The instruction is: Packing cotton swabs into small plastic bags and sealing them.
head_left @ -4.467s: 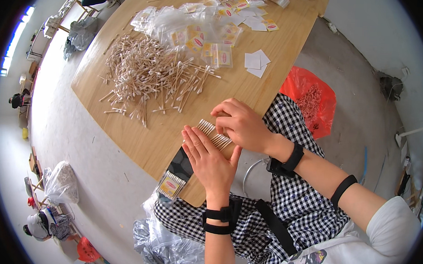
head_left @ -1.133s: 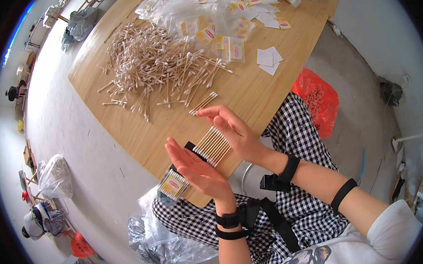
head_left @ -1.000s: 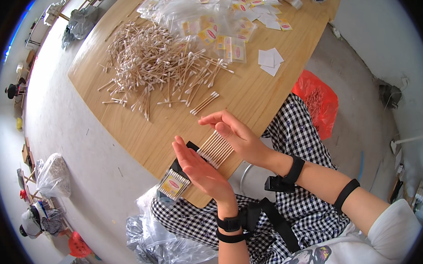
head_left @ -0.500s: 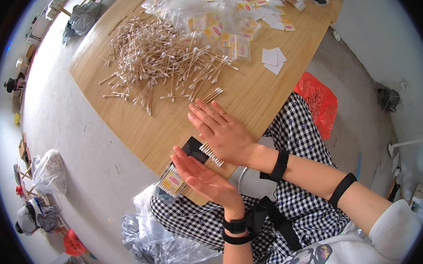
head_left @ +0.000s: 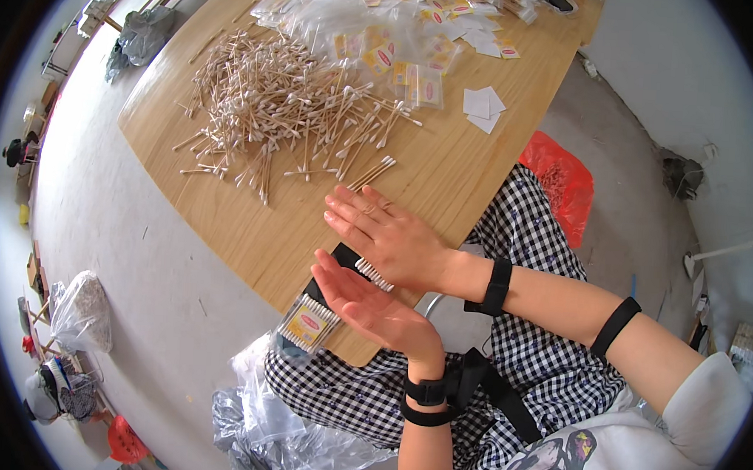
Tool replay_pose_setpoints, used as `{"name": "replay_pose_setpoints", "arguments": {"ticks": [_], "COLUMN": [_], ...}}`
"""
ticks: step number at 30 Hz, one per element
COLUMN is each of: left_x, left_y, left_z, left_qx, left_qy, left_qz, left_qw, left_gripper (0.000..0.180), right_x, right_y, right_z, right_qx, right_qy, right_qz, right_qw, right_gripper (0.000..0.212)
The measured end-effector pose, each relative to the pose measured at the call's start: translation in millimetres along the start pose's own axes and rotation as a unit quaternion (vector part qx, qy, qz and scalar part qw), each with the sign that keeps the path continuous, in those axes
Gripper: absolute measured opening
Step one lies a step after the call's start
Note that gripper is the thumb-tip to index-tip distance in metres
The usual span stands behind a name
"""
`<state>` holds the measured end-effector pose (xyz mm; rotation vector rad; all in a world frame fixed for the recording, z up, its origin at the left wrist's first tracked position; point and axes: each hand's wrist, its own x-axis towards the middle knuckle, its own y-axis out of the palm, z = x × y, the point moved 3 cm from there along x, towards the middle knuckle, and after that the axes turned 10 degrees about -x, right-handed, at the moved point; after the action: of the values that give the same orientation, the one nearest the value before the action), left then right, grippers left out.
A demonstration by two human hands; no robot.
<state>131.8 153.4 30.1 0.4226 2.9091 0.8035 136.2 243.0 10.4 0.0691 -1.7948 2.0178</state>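
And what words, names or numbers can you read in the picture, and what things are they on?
None that I can read for sure.
Filled swab pack: red oval on yellow and white, its lettering too small to read.
Flat clear packets: red ovals on yellow, too small and blurred.
White paper slips: no print that I can see.
White shirt: a picture, with no words I can make out.

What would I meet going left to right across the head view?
Bulging clear plastic bag, flat transparent yellow-labelled swab packet, short row of white cotton swab tips, overlapping white square paper cards, bright red plastic bag.
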Motion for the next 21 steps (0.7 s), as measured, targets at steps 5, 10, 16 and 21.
{"name": "replay_pose_setpoints", "arguments": {"ticks": [5, 10, 16, 21], "left_x": [6.6, 7.6, 20.3, 58.4], "left_y": [2.2, -1.7, -21.4, -73.4], "left_z": [2.4, 9.2, -28.2, -95.4], "left_qx": [-0.080, -0.002, -0.030, 0.389], "left_qy": [-0.052, -0.064, 0.041, 0.050], "left_qz": [0.017, 0.030, -0.022, 0.103], "left_qw": [0.995, 0.997, 0.998, 0.914], "left_gripper": [0.074, 0.075, 0.063, 0.065], "right_x": [0.6, 3.2, 4.3, 8.9], "right_y": [-0.7, -1.3, -3.0, -1.7], "right_z": [-1.5, -1.4, -0.2, 4.1], "right_qx": [0.039, 0.014, -0.059, -0.008], "right_qy": [0.003, 0.030, 0.011, 0.000], "right_qz": [-0.012, -0.004, 0.003, 0.002], "right_qw": [0.999, 0.999, 0.998, 1.000], "right_gripper": [0.052, 0.053, 0.054, 0.057]}}
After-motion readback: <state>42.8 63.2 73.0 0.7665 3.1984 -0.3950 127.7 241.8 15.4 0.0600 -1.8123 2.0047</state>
